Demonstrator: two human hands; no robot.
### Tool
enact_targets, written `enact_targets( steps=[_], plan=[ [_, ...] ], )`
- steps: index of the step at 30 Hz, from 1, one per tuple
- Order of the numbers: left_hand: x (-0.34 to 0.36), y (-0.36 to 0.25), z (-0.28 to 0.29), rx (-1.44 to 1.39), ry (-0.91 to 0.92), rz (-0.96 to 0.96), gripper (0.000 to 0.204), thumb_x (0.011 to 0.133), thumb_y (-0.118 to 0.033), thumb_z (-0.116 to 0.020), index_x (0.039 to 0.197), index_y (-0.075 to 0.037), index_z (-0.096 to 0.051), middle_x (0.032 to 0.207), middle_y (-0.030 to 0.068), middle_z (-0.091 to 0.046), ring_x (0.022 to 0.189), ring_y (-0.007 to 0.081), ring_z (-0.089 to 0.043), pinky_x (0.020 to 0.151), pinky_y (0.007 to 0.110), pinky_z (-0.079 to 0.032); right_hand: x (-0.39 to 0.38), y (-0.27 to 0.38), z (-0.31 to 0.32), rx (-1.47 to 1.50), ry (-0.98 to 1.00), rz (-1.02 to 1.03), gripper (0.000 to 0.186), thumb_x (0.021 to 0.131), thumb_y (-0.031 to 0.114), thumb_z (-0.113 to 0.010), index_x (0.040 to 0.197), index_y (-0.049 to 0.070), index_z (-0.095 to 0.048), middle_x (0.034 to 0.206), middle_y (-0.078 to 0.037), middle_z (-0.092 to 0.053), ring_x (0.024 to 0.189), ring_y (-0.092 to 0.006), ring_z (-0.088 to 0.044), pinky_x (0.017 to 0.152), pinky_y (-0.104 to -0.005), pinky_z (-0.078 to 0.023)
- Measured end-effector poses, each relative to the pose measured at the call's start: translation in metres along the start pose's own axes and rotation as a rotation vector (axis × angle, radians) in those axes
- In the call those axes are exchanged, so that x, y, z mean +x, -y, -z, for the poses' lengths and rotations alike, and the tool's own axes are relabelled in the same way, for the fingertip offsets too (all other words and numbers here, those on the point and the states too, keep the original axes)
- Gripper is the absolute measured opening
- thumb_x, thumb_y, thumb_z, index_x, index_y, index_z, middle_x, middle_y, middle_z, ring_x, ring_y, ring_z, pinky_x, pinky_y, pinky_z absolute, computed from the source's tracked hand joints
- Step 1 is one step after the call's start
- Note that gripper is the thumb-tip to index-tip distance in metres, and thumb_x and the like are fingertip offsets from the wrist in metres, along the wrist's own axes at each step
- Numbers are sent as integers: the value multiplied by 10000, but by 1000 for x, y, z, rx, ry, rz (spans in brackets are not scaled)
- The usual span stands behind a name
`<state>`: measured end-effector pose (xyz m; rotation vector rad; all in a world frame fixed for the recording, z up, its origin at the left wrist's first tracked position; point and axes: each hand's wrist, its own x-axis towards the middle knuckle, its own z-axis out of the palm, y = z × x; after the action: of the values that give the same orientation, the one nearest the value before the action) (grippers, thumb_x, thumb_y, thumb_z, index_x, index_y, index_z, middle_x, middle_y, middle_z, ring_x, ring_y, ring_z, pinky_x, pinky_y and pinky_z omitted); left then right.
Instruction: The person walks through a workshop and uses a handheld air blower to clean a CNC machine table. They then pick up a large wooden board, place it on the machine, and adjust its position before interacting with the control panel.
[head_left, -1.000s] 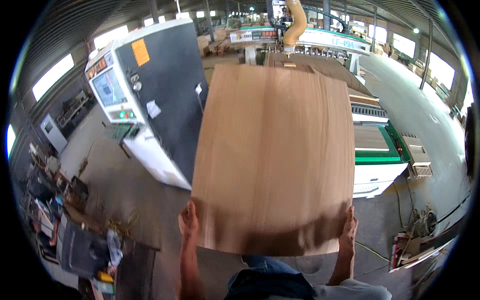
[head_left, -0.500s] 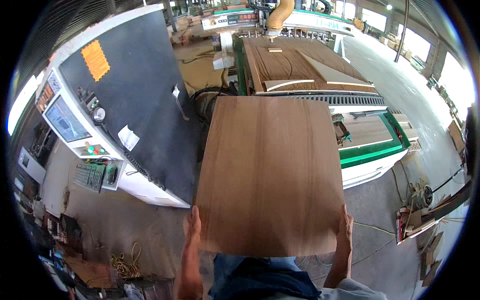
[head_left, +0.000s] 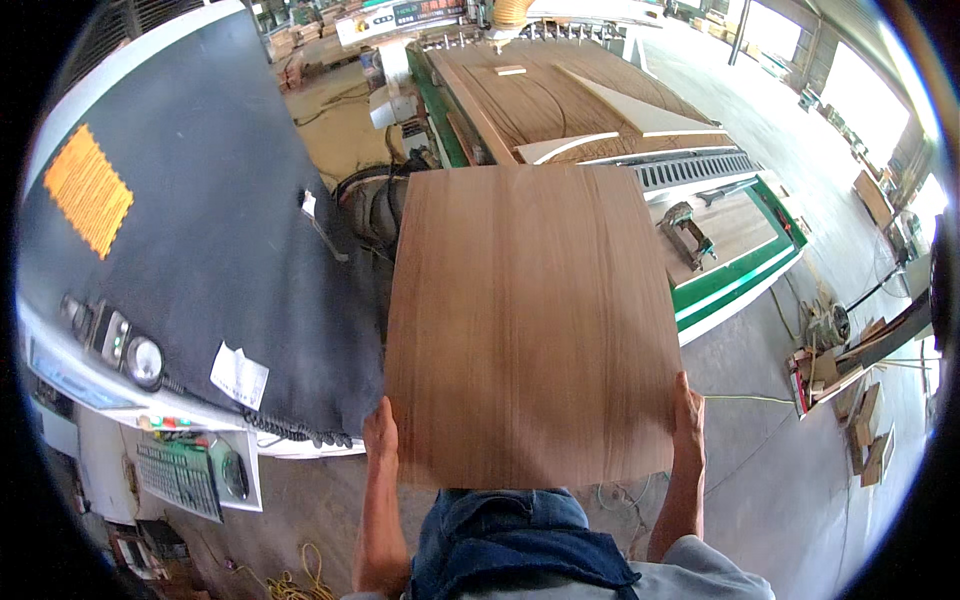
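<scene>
A large, nearly square wood-grain panel (head_left: 530, 330) is held in front of my body, its near edge at my waist. My left hand (head_left: 381, 430) grips its left edge near the bottom corner, thumb along the side. On the opposite edge my right hand (head_left: 688, 408) grips at about the same height. The fingers of both hands are mostly hidden under or behind the panel. Beyond the panel's far edge lies the bed of a cutting machine (head_left: 470, 95), with a pale triangular offcut (head_left: 640, 105) and a curved strip (head_left: 565, 147) on it.
At left stands a dark control cabinet (head_left: 200, 200) with a keyboard (head_left: 178, 475) on a shelf. A nail gun (head_left: 688, 235) rests on the machine's green-edged front table (head_left: 730, 262). Yellow rope (head_left: 300, 578) lies on the floor at lower left; wood scraps (head_left: 870, 440) are at right.
The control cabinet appears larger and closer at left. The machine has shifted left and up in view. Both hands still grip the panel, and more of the nail gun shows.
</scene>
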<state>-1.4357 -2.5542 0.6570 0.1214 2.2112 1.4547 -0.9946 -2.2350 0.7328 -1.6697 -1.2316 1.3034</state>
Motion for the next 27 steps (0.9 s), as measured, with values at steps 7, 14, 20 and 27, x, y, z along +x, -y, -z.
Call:
enact_targets(
  steps=[7,14,20,27],
  plan=[
    [88,-103,-58,132,50,-35,692,1007,-539,-427,1162,114,-593,1181,200,-635,1050,316,-592,876,428,-468,85,33,-66,-53,-19,29,625,893,622,-596,575,94,-493,535,24,-404,488,-95,-388,446,-315,-297],
    [263,-122,-96,-138,53,38,601,1011,-485,-463,1139,80,-626,1140,155,-658,1020,249,-598,850,397,-482,220,68,-182,-208,-61,-16,667,881,644,-562,586,49,-507,543,1,-446,518,-153,-448,530,-387,-382],
    [325,-180,-140,-75,58,125,605,1009,-475,-475,1233,74,-594,1232,155,-636,1083,263,-600,895,401,-487,292,139,-248,-272,-40,-15,620,883,610,-617,546,129,-420,525,34,-390,474,-106,-346,462,-344,-276],
    [403,-267,-190,-102,98,161,611,1011,-472,-473,1299,62,-547,1282,157,-608,1140,276,-586,943,409,-480,390,167,-316,-317,-37,-65,683,873,636,-587,581,21,-538,544,-51,-477,509,-180,-498,532,-401,-409]
  ],
)
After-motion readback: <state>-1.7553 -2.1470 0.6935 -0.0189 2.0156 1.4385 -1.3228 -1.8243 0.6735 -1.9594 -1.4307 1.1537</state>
